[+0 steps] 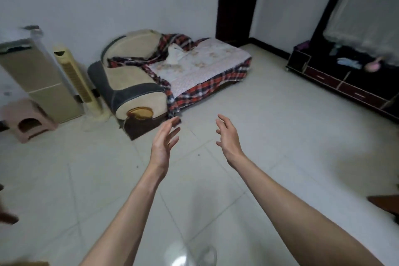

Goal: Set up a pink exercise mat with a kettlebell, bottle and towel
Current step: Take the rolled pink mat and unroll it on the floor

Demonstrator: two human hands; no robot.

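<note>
No pink mat, kettlebell or bottle shows in the head view. My left hand [164, 143] and my right hand [228, 138] are both held out in front of me above the pale tiled floor [269, 147], palms facing each other, fingers spread, nothing in either. A white cloth [175, 54] lies bunched on the sofa bed; whether it is the towel I cannot tell.
A beige and grey sofa bed [138, 84] with a plaid cover stands ahead against the wall. A tower fan [75, 77], a beige cabinet [41, 80] and a pink stool [28, 119] stand at left. A dark low cabinet [349, 84] runs along the right wall.
</note>
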